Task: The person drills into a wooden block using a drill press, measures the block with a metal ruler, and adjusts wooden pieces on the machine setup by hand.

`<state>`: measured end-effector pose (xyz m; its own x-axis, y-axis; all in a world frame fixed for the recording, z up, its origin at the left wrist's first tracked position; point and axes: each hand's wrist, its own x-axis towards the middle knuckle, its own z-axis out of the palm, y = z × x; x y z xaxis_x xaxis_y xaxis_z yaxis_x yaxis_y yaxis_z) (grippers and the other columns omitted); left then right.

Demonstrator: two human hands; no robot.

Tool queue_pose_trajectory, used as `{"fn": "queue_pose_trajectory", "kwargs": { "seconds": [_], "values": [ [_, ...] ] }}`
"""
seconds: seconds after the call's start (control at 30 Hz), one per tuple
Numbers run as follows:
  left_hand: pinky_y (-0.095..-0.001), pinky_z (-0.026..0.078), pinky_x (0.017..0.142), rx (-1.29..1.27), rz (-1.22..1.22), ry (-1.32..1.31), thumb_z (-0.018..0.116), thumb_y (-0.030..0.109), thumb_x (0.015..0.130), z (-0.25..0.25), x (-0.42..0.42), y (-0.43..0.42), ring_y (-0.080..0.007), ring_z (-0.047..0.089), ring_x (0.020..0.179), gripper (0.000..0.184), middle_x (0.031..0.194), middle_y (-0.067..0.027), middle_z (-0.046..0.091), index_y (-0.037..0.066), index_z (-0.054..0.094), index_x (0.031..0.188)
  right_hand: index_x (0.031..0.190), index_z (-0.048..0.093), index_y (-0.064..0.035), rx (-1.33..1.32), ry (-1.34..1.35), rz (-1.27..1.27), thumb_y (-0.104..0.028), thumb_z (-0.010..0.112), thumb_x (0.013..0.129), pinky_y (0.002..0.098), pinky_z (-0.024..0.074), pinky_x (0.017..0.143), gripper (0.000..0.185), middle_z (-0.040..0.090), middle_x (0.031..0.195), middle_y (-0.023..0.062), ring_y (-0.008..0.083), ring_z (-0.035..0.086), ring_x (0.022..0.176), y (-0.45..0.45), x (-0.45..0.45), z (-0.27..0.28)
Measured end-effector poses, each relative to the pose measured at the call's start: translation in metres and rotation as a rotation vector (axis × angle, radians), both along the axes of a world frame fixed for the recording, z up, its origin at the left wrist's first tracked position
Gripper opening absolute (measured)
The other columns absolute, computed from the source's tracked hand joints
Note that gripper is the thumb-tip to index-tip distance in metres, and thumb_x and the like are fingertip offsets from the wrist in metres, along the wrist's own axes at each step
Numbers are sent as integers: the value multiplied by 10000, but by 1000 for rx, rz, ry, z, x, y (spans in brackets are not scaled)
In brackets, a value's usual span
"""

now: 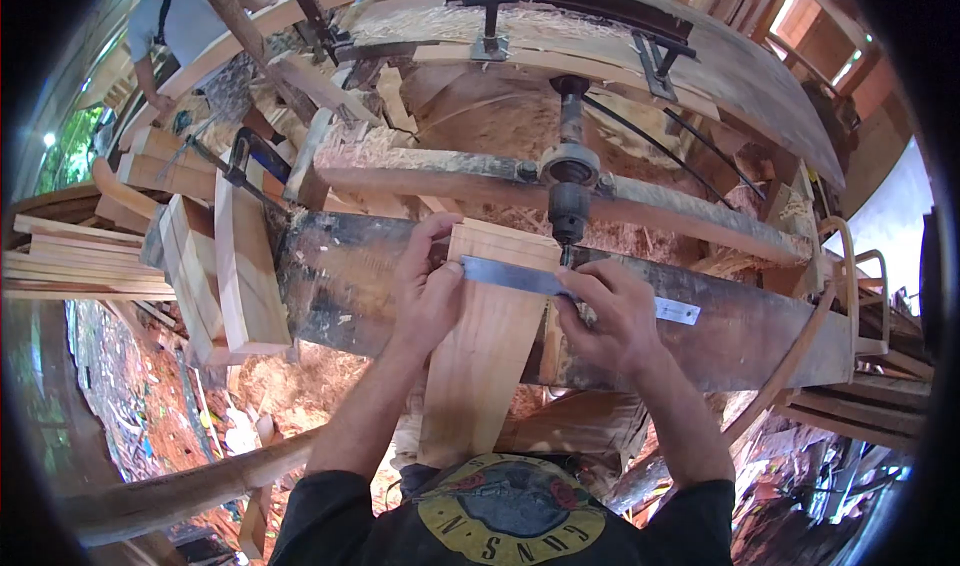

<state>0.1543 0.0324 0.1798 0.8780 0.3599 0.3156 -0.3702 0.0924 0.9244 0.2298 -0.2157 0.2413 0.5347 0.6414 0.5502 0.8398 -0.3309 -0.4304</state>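
Observation:
A pale wooden board (480,356) stretches from my lap onto the dark bench, its end near the drill chuck. Across that end lies a metal ruler (512,276), its right end sticking out past my fingers. My left hand (428,281) wraps round the board's left edge, with the thumb by the ruler's left end. The ruler is pinched in my right hand (612,311), just right of the board. Directly above, the drill chuck (569,211) points down with a bit (567,254) close to the board's right corner and my right fingers.
Two thick wooden blocks (250,266) lean at the bench's left end by a clamp (245,156). A wooden rail (430,171) runs behind the dark bench (740,316). Another person (190,26) stands at the upper left. Planks are stacked (80,261) on the left.

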Motion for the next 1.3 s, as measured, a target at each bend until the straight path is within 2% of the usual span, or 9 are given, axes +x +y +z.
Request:
{"fn": "queue_pose_trajectory", "kwargs": {
  "seconds": [0.17,0.37,0.47,0.57,0.73,0.93,1.03,1.23,1.3],
  "values": [
    [-322,498,957,-90,-41,5,492,-10,849,6,-2,-1,-153,619,1074,585,1294,-102,613,25,524,1432,1128,731,-95,3,3,5,-71,824,782,414,569,663,359,707,938,111,312,699,808,1,-1,-1],
    [-324,505,939,-29,13,62,489,-15,844,1,-4,-2,-150,616,1045,601,1288,-94,612,39,528,1441,1118,735,-84,-6,53,-13,-69,827,778,407,577,679,353,711,965,122,314,706,809,1,-4,-5],
    [-335,466,1030,-54,-21,99,500,-3,806,1,-6,0,-161,582,1149,648,1307,-90,576,29,499,1454,1107,736,-76,-16,56,-16,-69,828,777,407,579,683,342,711,972,125,313,705,804,1,-5,-3],
    [-332,505,953,-18,14,32,482,-23,834,0,-4,-1,-151,616,1059,610,1285,-101,612,22,528,1440,1100,735,-70,-6,51,-12,-68,827,775,407,579,682,338,710,975,126,311,703,799,3,-6,-1],
    [-329,499,970,-60,-11,37,470,-28,824,1,-4,-1,-157,616,1082,621,1284,-107,615,14,520,1442,1115,718,-8,22,-6,27,0,806,775,392,559,636,352,702,941,163,317,707,765,3,-5,-1],
    [-318,493,967,-62,-9,31,468,-31,821,3,-3,-1,-155,617,1089,618,1287,-115,618,5,514,1437,1105,722,-3,42,7,28,-12,808,783,396,562,639,334,707,947,162,315,711,770,3,-5,-2],
    [-315,491,963,-69,-11,30,465,-36,825,7,-4,-2,-151,616,1085,614,1276,-109,624,5,514,1436,1085,718,-65,41,34,-3,-60,816,775,405,578,669,325,704,957,115,310,703,803,2,-6,-5],
    [-314,492,954,-73,-10,33,465,-44,833,6,-3,-2,-142,616,1069,605,1264,-105,629,6,520,1433,1072,715,-61,24,32,-9,-61,809,782,400,579,669,305,704,950,112,305,703,804,3,-7,-3],
    [-314,495,951,-89,-15,29,465,-44,834,5,-3,-2,-141,617,1064,604,1265,-105,629,5,521,1434,1093,723,-30,29,32,13,-36,808,783,396,574,651,322,704,948,146,309,714,791,3,-6,-4]
  ]
}}
